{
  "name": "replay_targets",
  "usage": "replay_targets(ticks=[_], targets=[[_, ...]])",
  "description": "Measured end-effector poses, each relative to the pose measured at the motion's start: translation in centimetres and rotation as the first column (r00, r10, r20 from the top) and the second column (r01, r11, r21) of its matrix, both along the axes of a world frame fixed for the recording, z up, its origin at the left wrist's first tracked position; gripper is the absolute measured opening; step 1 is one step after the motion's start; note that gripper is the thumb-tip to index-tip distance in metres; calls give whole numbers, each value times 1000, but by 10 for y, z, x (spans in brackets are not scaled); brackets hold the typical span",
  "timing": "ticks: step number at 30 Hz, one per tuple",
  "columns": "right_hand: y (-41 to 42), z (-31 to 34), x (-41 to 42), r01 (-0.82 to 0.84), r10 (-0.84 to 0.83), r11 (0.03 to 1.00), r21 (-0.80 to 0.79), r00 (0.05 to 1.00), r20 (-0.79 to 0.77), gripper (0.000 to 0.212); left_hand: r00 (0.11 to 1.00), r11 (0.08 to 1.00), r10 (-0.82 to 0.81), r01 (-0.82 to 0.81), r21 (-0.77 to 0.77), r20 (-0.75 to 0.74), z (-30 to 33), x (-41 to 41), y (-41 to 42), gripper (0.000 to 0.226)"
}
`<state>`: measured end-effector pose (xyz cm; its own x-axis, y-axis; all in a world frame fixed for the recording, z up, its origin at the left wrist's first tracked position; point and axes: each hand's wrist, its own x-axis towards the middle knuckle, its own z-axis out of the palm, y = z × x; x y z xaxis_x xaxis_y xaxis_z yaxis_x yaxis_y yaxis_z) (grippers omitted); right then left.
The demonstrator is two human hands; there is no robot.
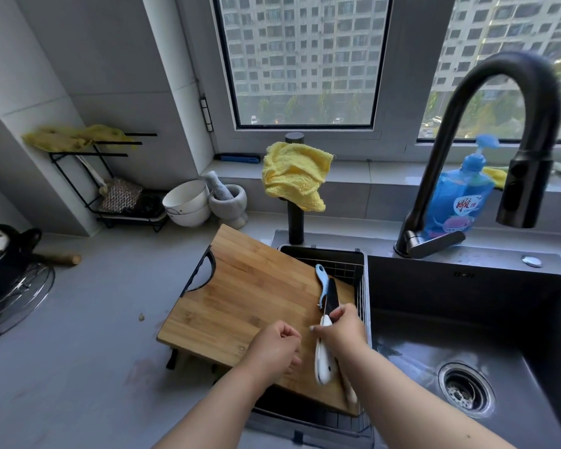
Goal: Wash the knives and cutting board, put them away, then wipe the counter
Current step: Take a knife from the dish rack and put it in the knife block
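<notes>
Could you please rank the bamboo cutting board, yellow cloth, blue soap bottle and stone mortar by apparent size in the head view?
1. Bamboo cutting board, though it lies nearest.
2. Yellow cloth and blue soap bottle look alike; unranked.
3. Stone mortar.

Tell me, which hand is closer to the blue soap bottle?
The right. The right hand is on the board's sink side, gripping a white-handled knife, below the soap bottle. The left hand sits further left over the board, farther away.
</notes>
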<state>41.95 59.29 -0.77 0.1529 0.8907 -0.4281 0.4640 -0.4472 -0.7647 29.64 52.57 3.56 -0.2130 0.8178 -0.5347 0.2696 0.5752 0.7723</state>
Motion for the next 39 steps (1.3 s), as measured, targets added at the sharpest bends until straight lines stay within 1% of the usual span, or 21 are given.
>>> replay_targets(ticks=[2, 3, 5, 8, 10, 12, 13, 14, 16, 17, 18, 19, 21, 23, 25, 27, 30, 33, 35, 37, 39], targets=[[4, 12, -6, 49, -47, 998, 38, 997, -64, 44, 981, 998, -4, 16, -62, 195, 13, 2, -2, 10], [6, 18, -9, 59, -55, 997, 45, 994, -96, 43, 954, 996, -11, 39, -86, 299, 20, 3, -5, 14], [9, 30, -15, 36, -26, 997, 63, 989, -145, 41, 901, 990, -47, 98, -96, 432, 31, 1, -9, 25], [15, 46, -24, -28, 47, 994, 109, 984, -171, 34, 851, 997, -7, 46, -61, 526, 41, -5, -13, 26], [16, 54, -31, -93, 113, 984, 149, 985, -130, 24, 823, 998, 58, -31, -56, 565, 51, -12, -12, 24], [16, 61, -34, -151, 180, 971, 186, 972, -150, 10, 775, 990, 143, -120, -80, 615, 62, -22, -11, 24], [13, 64, -34, -235, 273, 941, 245, 953, -135, 10, 751, 983, 184, -157, -99, 634, 68, -28, -11, 24], [11, 66, -33, -348, 393, 876, 334, 916, -77, 21, 735, 977, 213, -181, -115, 644, 75, -34, -11, 25], [5, 72, -32, -588, 590, 664, 462, 791, 160, 39, 732, 973, 228, -194, -124, 642, 89, -44, -12, 27], [2, 75, -33, -656, 619, 562, 504, 737, 271, 41, 737, 974, 223, -191, -120, 638, 95, -47, -13, 28], [0, 79, -36, -707, 614, 475, 524, 693, 377, 38, 743, 975, 220, -191, -115, 632, 100, -50, -13, 30], [-1, 85, -40, -737, 596, 417, 533, 664, 451, 35, 752, 975, 221, -195, -110, 621, 104, -53, -14, 34], [-1, 106, -49, -783, 542, 361, 506, 618, 570, 32, 785, 973, 226, -212, -93, 577, 112, -65, -15, 48], [-1, 132, -60, -804, 482, 338, 489, 594, 644, 30, 810, 964, 256, -258, -71, 527, 118, -85, -18, 60], [-1, 158, -72, -754, 443, 376, 538, 657, 611, 25, 800, 933, 332, -355, -51, 500, 124, -108, -26, 60], [-5, 183, -88, -688, 447, 433, 582, 725, 524, 27, 769, 884, 418, -467, -21, 484, 127, -132, -35, 55], [-11, 210, -121, -655, 497, 440, 615, 748, 440, 31, 739, 810, 518, -586, 31, 429, 125, -167, -54, 46], [-21, 231, -161, -614, 625, 426, 665, 731, 275, 33, 694, 720, 613, -688, 95, 379, 120, -201, -77, 40], [-32, 240, -192, -590, 702, 428, 685, 694, 159, 29, 658, 655, 668, -741, 146, 347, 120, -223, -96, 37], [-45, 248, -224, -561, 763, 451, 694, 646, 26, 20, 621, 598, 716, -782, 179, 321, 121, -246, -117, 35], [-63, 255, -256, -535, 798, 478, 697, 596, -89, 19, 573, 541, 765, -820, 190, 295, 119, -270, -139, 33]])
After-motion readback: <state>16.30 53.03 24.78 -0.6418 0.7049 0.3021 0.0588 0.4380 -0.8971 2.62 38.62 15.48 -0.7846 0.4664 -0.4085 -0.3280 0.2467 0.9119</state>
